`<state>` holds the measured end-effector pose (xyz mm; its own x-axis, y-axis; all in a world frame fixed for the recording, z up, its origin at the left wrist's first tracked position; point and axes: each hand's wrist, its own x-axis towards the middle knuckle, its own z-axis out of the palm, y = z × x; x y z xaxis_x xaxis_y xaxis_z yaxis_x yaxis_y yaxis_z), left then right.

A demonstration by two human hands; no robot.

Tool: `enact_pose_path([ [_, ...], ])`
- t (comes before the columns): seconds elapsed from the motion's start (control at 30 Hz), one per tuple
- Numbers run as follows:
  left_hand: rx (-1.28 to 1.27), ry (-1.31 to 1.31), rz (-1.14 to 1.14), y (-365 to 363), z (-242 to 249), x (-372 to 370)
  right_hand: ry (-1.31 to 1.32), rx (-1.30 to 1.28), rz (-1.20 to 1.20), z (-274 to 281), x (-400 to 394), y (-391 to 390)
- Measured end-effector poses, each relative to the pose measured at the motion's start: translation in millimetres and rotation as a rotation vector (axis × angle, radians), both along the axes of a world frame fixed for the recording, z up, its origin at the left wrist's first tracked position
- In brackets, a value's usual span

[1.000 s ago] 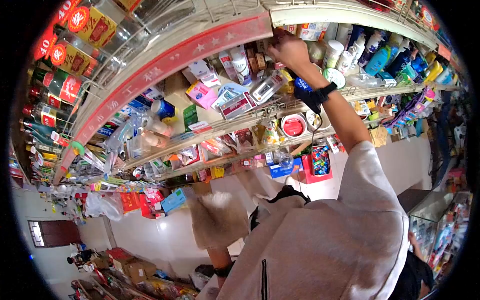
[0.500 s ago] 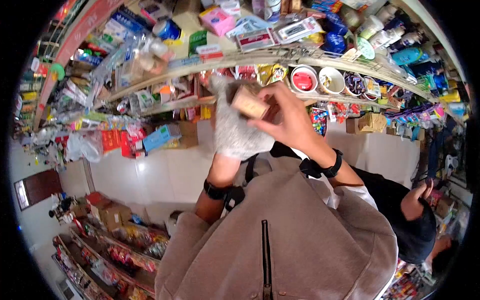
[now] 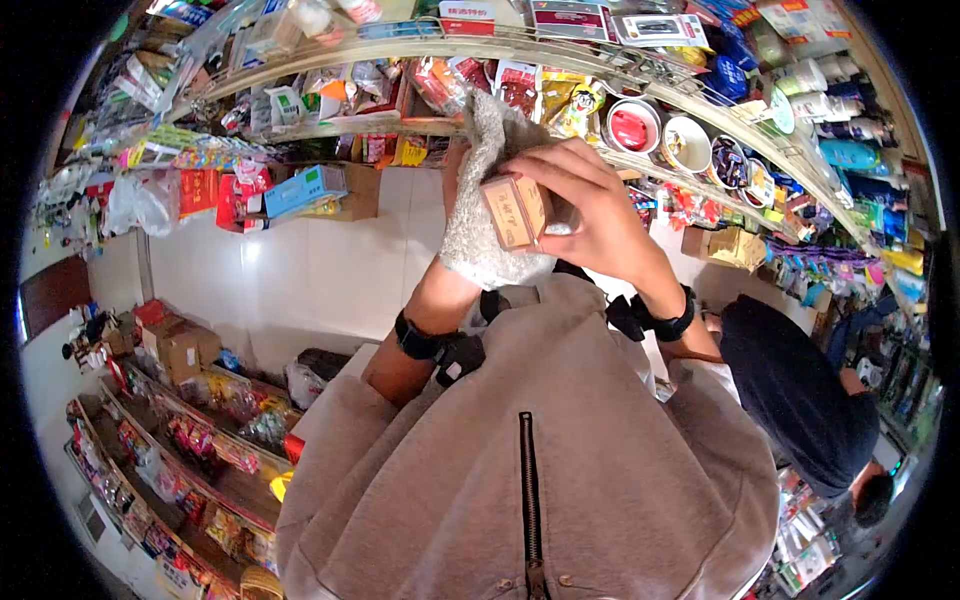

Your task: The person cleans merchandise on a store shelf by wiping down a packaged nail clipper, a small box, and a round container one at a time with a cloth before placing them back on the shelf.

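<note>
Held up in front of the chest, seen from above: a small tan cardboard box (image 3: 510, 213), slightly tilted, with dark lettering on its near face. Wrapped round the right side of the box: the right hand (image 3: 595, 200), its grip drawn in closely, fingers over the upper edge and thumb near the lower edge. Just behind the box and to its left: a fluffy grey cloth (image 3: 478, 240), draped over most of the left hand (image 3: 454, 172). Impossible to tell the openness of that covered grip, or its hold on anything beneath; contact between cloth and box unclear too.

Nearer the body than the box: a grey-brown garment (image 3: 430, 480) with a black zip (image 3: 530, 480) down the middle, and black wristbands (image 3: 420, 338) on both forearms.

Beyond the box: crowded shop shelves (image 3: 420, 49), including a yellow snack packet (image 3: 578, 108) with a cartoon figure. Beyond the box and a little to its right: a round white tub (image 3: 634, 106) with red contents, next to a second pale tub (image 3: 692, 132). Left of the box, well apart: a long light-blue carton (image 3: 300, 192), near pale floor tiles (image 3: 370, 260). Right of the box, also well apart and lower: another person (image 3: 795, 390) in a dark top.
</note>
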<state>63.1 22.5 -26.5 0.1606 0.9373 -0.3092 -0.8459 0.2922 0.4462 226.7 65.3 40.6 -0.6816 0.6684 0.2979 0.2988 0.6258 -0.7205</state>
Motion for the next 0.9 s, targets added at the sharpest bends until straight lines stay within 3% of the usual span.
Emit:
enact_pose_path([
  [0.1, -0.284, -0.197, 0.081, 5.3, 15.5, 1.0, 0.104, -0.096, 0.04, -10.0, 0.1, -9.6],
  [0.17, -0.071, -0.058, 0.053, 7.3, -7.4, -2.3, 0.07, -0.088, 0.017, -18.5, -2.0, -10.7],
  [0.23, -0.054, 0.008, 0.069, 0.9, -16.9, -4.3, 0.18, -0.072, -0.036, -24.5, -6.3, -6.6],
  [0.3, 0.111, -0.343, -0.087, 1.8, 20.4, -4.4, 0.133, -0.116, -0.014, -25.5, -4.7, -7.2],
  [0.33, 0.062, -0.282, -0.087, 1.6, 30.4, -4.5, 0.144, -0.22, 0.018, -26.3, -5.4, -8.9],
  [0.4, -0.009, -0.211, -0.034, 0.7, 2.3, -12.4, 0.115, -0.381, 0.072, -25.5, -5.0, -12.7],
  [0.43, -0.076, -0.142, 0.014, -1.0, -13.4, -15.6, 0.115, -0.384, 0.076, -24.9, -3.9, -12.5],
  [0.5, -0.173, -0.069, 0.027, -0.7, 2.1, -13.6, 0.102, -0.316, 0.158, -24.7, -1.5, -13.0],
  [0.57, 0.001, -0.041, 0.061, -0.8, 5.6, -12.3, 0.116, -0.293, 0.158, -26.6, 2.0, -12.0],
  [0.6, -0.049, 0.237, 0.129, 1.7, 10.3, -9.6, 0.154, -0.297, 0.077, -27.4, 4.9, -10.9],
  [0.73, 0.732, 1.497, 0.362, -0.9, 16.5, -7.8, 0.147, -0.205, -0.187, -26.3, -1.0, -8.0],
  [0.77, 0.483, 1.27, 0.215, -5.5, -17.9, -8.3, 0.151, -0.121, -0.258, -25.2, -8.0, -9.3],
  [0.83, 0.236, 1.031, 0.076, -9.0, -32.8, -9.5, 0.124, -0.103, -0.262, -25.2, -20.7, -19.6],
  [0.87, 0.155, 0.684, 0.135, -6.5, -24.4, -10.2, 0.123, -0.157, -0.264, -26.8, -22.8, -23.7],
  [0.9, 0.117, 0.509, 0.163, -5.4, -19.9, -11.6, 0.121, -0.21, -0.265, -28.6, -24.1, -26.8],
])
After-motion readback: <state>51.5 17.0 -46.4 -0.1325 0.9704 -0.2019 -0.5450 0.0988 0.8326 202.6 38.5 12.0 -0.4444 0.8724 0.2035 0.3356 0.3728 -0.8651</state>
